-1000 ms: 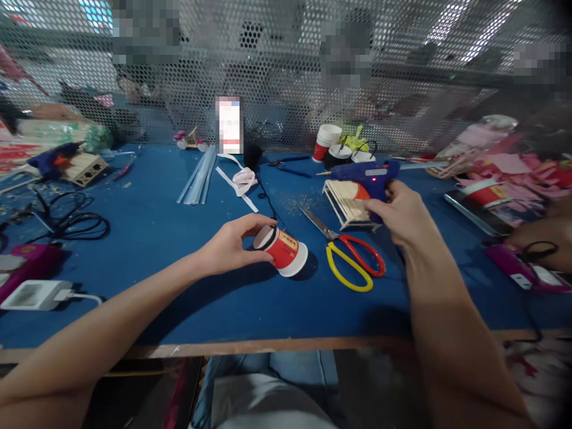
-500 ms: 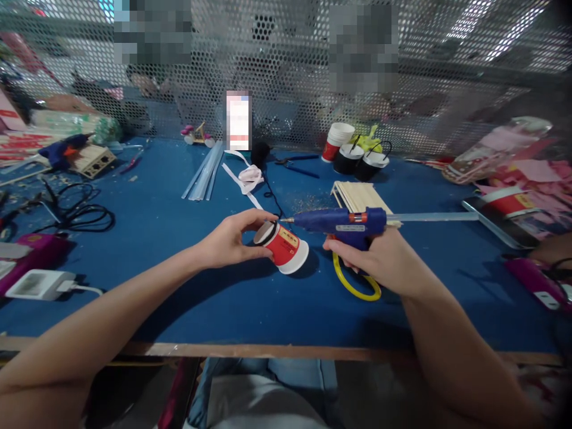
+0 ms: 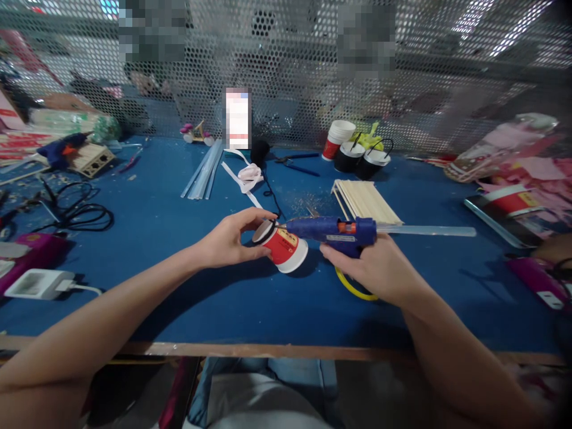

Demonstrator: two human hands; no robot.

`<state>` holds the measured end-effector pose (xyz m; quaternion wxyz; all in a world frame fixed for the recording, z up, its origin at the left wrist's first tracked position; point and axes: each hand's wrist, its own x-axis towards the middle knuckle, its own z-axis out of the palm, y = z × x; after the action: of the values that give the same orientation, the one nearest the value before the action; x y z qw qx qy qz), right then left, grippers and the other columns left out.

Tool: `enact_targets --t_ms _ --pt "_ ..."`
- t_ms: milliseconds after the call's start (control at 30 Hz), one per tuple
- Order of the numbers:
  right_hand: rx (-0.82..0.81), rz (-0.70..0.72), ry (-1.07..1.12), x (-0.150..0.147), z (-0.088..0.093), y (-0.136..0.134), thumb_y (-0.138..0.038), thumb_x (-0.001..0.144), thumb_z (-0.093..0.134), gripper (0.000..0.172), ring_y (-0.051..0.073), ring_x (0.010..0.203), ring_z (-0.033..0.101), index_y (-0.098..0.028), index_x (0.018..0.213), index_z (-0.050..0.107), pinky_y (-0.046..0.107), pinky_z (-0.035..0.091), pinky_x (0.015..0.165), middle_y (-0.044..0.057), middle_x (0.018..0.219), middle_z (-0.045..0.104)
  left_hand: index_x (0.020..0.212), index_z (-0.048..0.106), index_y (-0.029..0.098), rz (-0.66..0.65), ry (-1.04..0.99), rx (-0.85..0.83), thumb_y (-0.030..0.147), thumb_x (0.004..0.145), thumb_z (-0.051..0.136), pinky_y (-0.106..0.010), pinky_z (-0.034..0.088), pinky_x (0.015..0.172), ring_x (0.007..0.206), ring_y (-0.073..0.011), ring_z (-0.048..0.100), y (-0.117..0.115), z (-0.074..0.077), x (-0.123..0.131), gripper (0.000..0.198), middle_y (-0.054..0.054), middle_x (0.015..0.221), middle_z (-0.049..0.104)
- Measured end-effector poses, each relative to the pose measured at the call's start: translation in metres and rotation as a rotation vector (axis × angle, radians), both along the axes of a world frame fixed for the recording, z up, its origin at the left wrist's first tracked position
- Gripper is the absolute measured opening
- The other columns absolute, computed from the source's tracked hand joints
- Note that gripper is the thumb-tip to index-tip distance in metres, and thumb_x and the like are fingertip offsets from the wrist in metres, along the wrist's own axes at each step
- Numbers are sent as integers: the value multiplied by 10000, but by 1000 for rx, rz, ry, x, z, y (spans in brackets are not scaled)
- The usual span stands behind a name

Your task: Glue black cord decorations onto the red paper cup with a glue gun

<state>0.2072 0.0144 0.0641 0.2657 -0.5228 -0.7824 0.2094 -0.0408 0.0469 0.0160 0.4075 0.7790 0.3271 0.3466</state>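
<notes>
My left hand (image 3: 230, 240) is closed around a red and white paper cup (image 3: 282, 248) that lies tilted on the blue table (image 3: 161, 220), base toward me. My right hand (image 3: 379, 268) grips a blue glue gun (image 3: 333, 229) by its handle. The gun's nozzle touches the rim of the cup's base. A clear glue stick (image 3: 424, 230) sticks out of the gun's back to the right. A yellow scissors handle (image 3: 353, 288) shows under my right hand.
A stack of wooden sticks (image 3: 364, 201) lies behind the gun. Paper cups (image 3: 357, 152), clear glue sticks (image 3: 201, 170) and white ribbon (image 3: 245, 176) sit further back by a perforated metal screen (image 3: 290, 71). Black cables (image 3: 75, 211) and a white charger (image 3: 38, 283) are at the left.
My right hand lifted the glue gun from beside the wooden sticks and brought it left, until its nozzle reached the cup's base. My left hand kept holding the cup.
</notes>
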Motion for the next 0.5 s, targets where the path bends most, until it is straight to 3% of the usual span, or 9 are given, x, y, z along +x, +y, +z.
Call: enact_targets --t_ms 167,500 --pt "44 0 -32 0 0 0 -332 741 536 132 182 507 543 -252 697 632 326 435 516 24 557 599 1184 479 179 -5 16 17 207 710 678 -373 470 922 1046 -208 566 1 -1 0 515 -114 1186 542" --pt "3 -18 -85 1 -1 -1 -365 759 495 203 234 618 584 -218 730 633 382 441 602 71 646 619 1177 482 175 -10 4 16 207 708 681 -379 469 926 1044 -209 567 1 -1 0 511 -116 1177 543"
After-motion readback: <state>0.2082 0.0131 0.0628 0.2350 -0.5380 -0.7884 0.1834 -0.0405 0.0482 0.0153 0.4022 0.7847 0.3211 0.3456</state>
